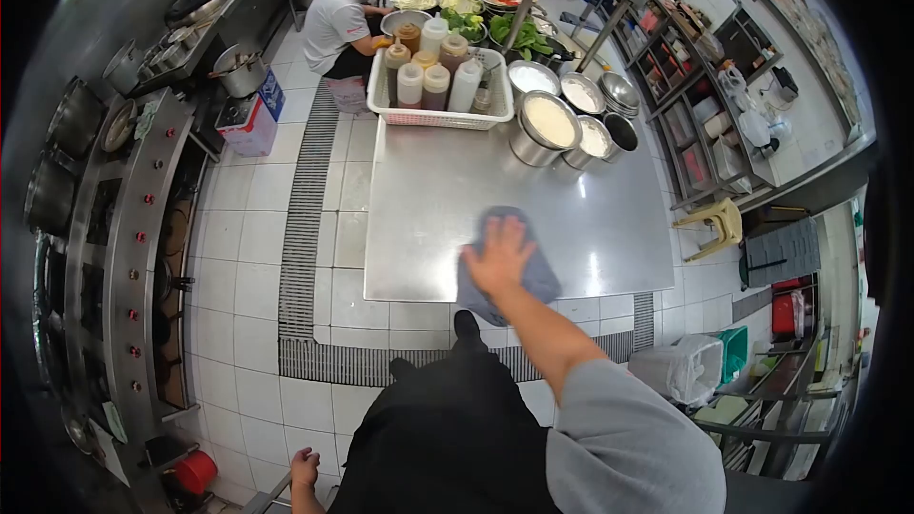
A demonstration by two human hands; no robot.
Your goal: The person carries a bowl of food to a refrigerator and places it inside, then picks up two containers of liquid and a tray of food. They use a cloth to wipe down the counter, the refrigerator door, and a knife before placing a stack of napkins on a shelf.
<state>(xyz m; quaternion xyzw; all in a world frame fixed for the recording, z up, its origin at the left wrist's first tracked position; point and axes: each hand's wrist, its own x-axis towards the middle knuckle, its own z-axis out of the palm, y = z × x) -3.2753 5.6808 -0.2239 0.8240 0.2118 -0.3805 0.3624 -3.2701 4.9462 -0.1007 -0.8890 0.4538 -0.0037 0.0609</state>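
My right hand (500,255) lies flat with fingers spread on a grey-blue cloth (533,271), pressing it against the steel table (419,219) near its front edge. Part of the cloth hangs over that edge. Both hand and cloth are slightly blurred. Down at my left side hangs my left hand (305,467), its fingers curled in and nothing visible in them. A metal bar (270,495) is close beneath it.
A white basket (438,117) of squeeze bottles and several steel pots, one a pot of white contents (550,121), stand at the table's back. A person (343,14) crouches beyond. Left is a stove (143,257); right, a yellow stool (712,227) and a lined bin (681,368).
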